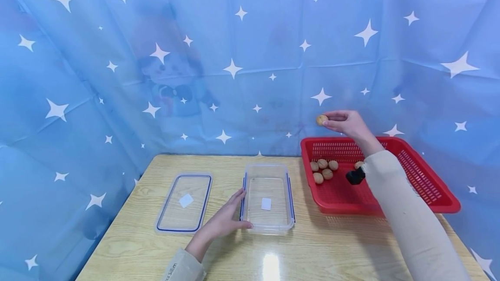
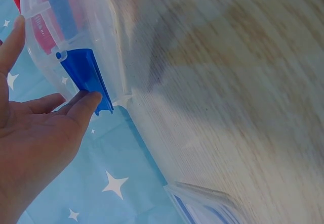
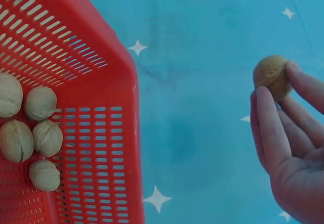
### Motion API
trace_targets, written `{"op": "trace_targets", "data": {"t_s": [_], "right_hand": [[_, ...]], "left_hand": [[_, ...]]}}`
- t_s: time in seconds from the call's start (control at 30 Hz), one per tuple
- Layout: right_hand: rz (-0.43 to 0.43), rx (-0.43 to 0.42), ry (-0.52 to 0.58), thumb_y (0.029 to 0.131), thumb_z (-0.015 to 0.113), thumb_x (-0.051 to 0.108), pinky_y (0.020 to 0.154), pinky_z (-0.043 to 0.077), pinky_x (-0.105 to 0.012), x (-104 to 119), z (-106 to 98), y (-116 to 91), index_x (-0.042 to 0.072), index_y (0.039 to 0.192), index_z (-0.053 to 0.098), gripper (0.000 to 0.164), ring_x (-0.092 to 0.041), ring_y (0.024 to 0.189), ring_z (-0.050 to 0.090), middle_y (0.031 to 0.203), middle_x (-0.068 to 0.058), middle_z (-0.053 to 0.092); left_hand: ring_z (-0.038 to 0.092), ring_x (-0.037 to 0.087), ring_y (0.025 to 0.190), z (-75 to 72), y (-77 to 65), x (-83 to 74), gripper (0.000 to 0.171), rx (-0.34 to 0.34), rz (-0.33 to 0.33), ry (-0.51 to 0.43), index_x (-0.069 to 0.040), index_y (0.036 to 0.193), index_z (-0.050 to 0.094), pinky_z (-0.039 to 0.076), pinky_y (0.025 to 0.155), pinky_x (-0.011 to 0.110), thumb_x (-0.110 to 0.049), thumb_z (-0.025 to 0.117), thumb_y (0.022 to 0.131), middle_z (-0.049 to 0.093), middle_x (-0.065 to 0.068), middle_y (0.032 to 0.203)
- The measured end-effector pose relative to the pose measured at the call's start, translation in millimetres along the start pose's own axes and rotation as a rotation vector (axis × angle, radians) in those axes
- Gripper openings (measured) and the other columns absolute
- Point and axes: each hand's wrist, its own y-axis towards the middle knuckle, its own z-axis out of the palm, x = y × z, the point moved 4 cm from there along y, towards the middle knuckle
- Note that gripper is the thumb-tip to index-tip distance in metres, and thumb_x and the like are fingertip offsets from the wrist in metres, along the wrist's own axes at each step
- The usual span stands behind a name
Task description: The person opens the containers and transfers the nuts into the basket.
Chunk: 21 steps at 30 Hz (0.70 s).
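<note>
My right hand holds up a walnut by its fingertips, above the back rim of the red basket. In the right wrist view, thumb and fingers pinch this walnut outside the basket wall. More walnuts lie in the basket's left part, and another is partly behind the right sleeve. My left hand rests against the left side of a clear plastic container, thumb at its front corner. In the left wrist view, extended fingers touch the container's blue side latch. Inside, a white label shows.
A clear lid with a blue seal lies flat on the wooden table, left of the container. Behind the table hangs a blue curtain with white stars. The basket overhangs the table's right edge.
</note>
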Motion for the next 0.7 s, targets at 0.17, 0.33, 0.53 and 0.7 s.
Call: {"op": "trace_targets", "data": {"t_s": [0.17, 0.33, 0.53, 0.7], "right_hand": [[0.0, 0.003, 0.026, 0.093, 0.068, 0.04, 0.082, 0.053, -0.007, -7.2, -3.5, -0.8, 0.003, 0.146, 0.049, 0.067, 0.012, 0.091, 0.063, 0.131, -0.004, 0.066], [-0.005, 0.001, 0.077, 0.093, 0.07, 0.036, 0.082, 0.055, -0.009, -14.0, -6.4, -1.4, -0.001, 0.145, 0.047, 0.068, 0.011, 0.089, 0.064, 0.109, 0.015, 0.067], [-0.013, -0.009, 0.09, 0.094, 0.069, 0.031, 0.08, 0.056, -0.009, -20.1, -8.9, -1.9, -0.005, 0.144, 0.046, 0.066, 0.011, 0.086, 0.064, 0.099, 0.019, 0.065], [0.007, -0.017, 0.04, 0.095, 0.066, 0.036, 0.078, 0.055, -0.008, -28.0, -10.3, -2.2, -0.001, 0.146, 0.045, 0.066, 0.013, 0.086, 0.062, 0.122, -0.003, 0.066]], "left_hand": [[0.023, 0.045, 0.15, 0.0, 0.3, 0.2, 0.098, -0.001, 0.002, 0.007, -0.001, 0.157, 0.022, 0.025, 0.121, 0.062, -0.033, 0.079, 0.083, 0.014, 0.018, 0.167], [0.023, 0.045, 0.15, 0.0, 0.3, -0.2, 0.099, -0.002, 0.001, 0.008, -0.001, 0.157, 0.022, 0.025, 0.121, 0.063, -0.033, 0.079, 0.083, 0.014, 0.018, 0.167], [0.023, 0.045, 0.15, 0.0, 0.4, -0.3, 0.099, -0.002, -0.004, 0.012, -0.001, 0.157, 0.022, 0.025, 0.121, 0.063, -0.033, 0.079, 0.083, 0.014, 0.019, 0.167], [0.023, 0.045, 0.15, 0.3, 0.6, 0.4, 0.098, 0.001, -0.001, 0.006, 0.0, 0.157, 0.022, 0.025, 0.121, 0.063, -0.033, 0.079, 0.083, 0.014, 0.02, 0.167]]}}
